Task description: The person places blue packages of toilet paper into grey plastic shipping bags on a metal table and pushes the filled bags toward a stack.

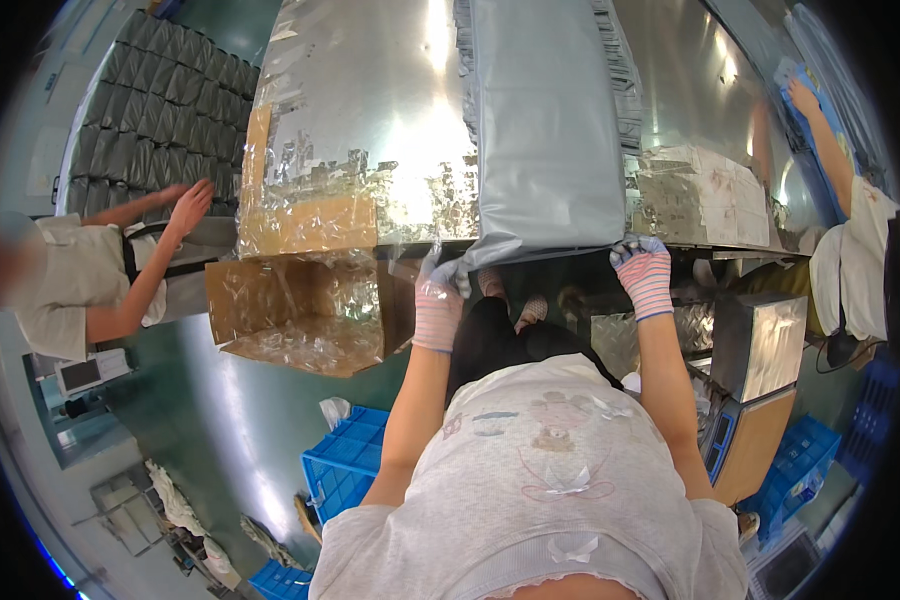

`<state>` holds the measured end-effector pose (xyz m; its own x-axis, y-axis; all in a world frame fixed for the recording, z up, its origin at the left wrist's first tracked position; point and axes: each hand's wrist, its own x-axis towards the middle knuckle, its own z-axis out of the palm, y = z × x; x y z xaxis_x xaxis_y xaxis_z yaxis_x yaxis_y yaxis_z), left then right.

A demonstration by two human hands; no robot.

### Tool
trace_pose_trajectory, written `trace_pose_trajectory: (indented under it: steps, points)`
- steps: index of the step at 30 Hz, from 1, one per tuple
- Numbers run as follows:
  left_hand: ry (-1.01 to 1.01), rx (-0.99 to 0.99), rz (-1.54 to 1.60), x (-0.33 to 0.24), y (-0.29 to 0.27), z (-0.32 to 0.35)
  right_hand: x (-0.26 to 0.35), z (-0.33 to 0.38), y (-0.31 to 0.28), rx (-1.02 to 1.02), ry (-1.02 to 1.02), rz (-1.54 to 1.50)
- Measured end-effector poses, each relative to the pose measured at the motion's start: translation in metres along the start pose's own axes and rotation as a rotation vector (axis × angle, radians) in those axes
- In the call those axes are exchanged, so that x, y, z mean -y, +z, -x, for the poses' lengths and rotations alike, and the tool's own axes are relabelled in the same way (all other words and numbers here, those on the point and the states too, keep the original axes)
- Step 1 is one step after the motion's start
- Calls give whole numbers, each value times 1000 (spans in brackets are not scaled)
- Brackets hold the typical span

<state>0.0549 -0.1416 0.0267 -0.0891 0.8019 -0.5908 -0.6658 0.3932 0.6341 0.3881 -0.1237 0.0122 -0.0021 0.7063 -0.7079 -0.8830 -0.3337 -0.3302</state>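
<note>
A long, smooth grey plastic sheet (550, 140) runs away from me over the metal table, with ruffled, layered edges along both sides. Its near end hangs a little over the table's front edge. At the near left corner my left hand (438, 305), in a striped knit glove with grey fingertips, is closed on the plastic. My right hand (642, 275), gloved the same way, has its fingers curled round the near right corner. Part of the fingers is hidden by the plastic on each side.
An open cardboard box (300, 315) holding clear film hangs at the table's front left. Clear tape covers the metal tabletop (360, 80). A co-worker (80, 270) stands left by stacked grey bundles (160, 110); another person (855, 250) works at right. Blue crates (345, 460) sit behind me.
</note>
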Motion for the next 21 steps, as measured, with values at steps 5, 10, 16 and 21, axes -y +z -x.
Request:
trace_pose_trajectory:
  steps: [5, 10, 16, 21]
  points:
    - [23, 120, 48, -16, 32, -51, 1, -1, 27, -191, -110, 97]
    - [-96, 144, 120, -24, 47, -86, 8, -35, 6, 120, -474, 723]
    - [442, 257, -304, -22, 78, -63, -2, -22, 29, -153, -808, 1640]
    - [503, 37, -1051, -32, 55, -57, -11, 22, 54, -23, -643, 1527]
